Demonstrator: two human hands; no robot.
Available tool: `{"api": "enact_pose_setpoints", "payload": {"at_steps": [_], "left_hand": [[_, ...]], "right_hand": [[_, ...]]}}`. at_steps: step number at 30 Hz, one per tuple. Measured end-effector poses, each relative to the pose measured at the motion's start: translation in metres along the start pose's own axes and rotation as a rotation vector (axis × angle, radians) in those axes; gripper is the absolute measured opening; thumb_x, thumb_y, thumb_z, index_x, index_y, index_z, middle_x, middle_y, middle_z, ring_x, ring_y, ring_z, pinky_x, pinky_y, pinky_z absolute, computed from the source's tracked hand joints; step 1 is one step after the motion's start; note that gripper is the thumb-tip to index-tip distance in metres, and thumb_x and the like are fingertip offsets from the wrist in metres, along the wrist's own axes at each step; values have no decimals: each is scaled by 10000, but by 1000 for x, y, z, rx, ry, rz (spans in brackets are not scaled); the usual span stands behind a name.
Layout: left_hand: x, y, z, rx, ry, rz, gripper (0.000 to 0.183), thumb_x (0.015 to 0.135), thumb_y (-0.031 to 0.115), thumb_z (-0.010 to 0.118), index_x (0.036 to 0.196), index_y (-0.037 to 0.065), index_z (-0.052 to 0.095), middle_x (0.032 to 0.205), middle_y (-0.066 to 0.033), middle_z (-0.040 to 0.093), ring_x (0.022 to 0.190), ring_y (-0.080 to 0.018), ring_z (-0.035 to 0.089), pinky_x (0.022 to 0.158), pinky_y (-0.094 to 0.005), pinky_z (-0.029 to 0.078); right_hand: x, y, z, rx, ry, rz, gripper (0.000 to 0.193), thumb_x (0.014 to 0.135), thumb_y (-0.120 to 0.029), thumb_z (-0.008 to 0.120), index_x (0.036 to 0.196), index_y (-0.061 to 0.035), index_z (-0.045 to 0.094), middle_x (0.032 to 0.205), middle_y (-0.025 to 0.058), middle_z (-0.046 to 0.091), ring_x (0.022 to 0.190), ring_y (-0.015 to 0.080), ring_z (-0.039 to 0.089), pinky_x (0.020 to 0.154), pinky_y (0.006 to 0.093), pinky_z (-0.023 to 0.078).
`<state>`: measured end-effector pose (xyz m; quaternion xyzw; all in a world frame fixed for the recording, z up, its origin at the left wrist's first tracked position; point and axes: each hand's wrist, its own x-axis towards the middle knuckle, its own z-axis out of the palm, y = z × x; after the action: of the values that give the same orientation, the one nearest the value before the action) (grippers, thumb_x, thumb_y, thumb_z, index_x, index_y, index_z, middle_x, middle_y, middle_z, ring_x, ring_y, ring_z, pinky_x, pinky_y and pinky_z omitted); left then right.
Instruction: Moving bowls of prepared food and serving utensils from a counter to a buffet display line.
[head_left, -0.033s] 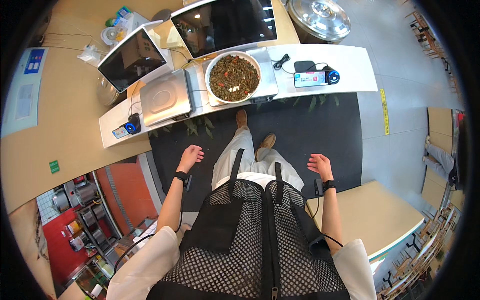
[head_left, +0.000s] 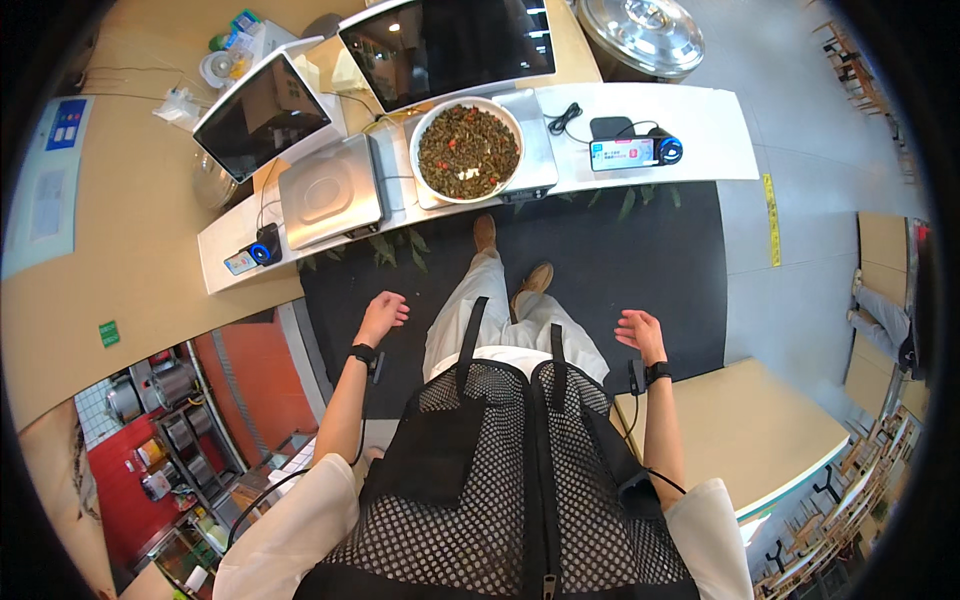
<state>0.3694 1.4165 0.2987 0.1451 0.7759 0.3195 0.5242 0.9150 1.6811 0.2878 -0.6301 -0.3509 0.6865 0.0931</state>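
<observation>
Over the dark mat in front of a white counter, my left hand (head_left: 382, 316) hangs in the air with loosely bent fingers and nothing in it. My right hand (head_left: 640, 332) is held out on the other side, its fingers apart and likewise holding nothing. Neither touches the counter. Ahead on that counter stands a round white bowl (head_left: 415, 162) filled with a chopped brown-green food (head_left: 468, 150) with red bits. The bowl rests on a flat metal scale-like device (head_left: 537, 155). To its left lies a similar silver platform (head_left: 330, 195), with nothing on top.
Behind the bowl stand a large dark screen (head_left: 450, 50) and a smaller one (head_left: 262, 115). Small payment-type terminals sit at the counter's right (head_left: 630, 153) and left (head_left: 240, 262). A lidded metal pot (head_left: 645, 35) is at the far right; a tan table (head_left: 735, 430) stands beside my right arm.
</observation>
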Motion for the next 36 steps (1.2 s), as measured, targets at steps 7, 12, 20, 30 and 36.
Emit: {"api": "enact_pose_setpoints", "payload": {"at_steps": [7, 12, 20, 30, 36], "left_hand": [[-87, -116, 2, 53, -78, -437, 256, 1001, 234, 529, 1105, 23, 629, 923, -103, 707, 740, -186, 686, 648, -331, 585], [-125, -170, -15, 122, -33, -619, 229, 963, 179, 550, 1069, 10, 663, 876, -132, 734, 674, -207, 700, 629, -335, 595], [-51, -18, 3, -30, 177, 51, 219, 1064, 186, 492, 1133, 15, 611, 961, -80, 694, 809, -136, 657, 706, -278, 548], [129, 191, 23, -98, 113, 510, 375, 1047, 252, 519, 1318, -8, 508, 1123, -137, 651, 973, -198, 642, 856, -304, 517], [169, 210, 41, -132, -175, 397, 567, 970, 255, 565, 1417, -50, 396, 1270, -172, 562, 1154, -227, 540, 1034, -338, 418]], "right_hand": [[-59, 147, -29, -63, 37, 472, 323, 984, -220, 518, 1179, 12, 631, 1019, 114, 685, 863, 246, 730, 698, 369, 632], [-81, 188, -28, -100, 43, 647, 324, 963, -236, 535, 1123, 23, 645, 965, 133, 694, 825, 247, 730, 673, 371, 623], [-8, 23, 64, -32, -38, -81, 264, 1029, -229, 584, 1187, -34, 666, 1044, 71, 694, 884, 170, 696, 777, 320, 602], [87, -232, 218, -17, -258, -430, 527, 1009, -164, 603, 1500, -73, 434, 1372, 181, 575, 1208, 258, 618, 966, 394, 562], [113, -205, 224, 158, -294, -252, 700, 900, 12, 654, 1532, -65, 364, 1252, 157, 657, 1081, 244, 674, 844, 398, 619]]}}
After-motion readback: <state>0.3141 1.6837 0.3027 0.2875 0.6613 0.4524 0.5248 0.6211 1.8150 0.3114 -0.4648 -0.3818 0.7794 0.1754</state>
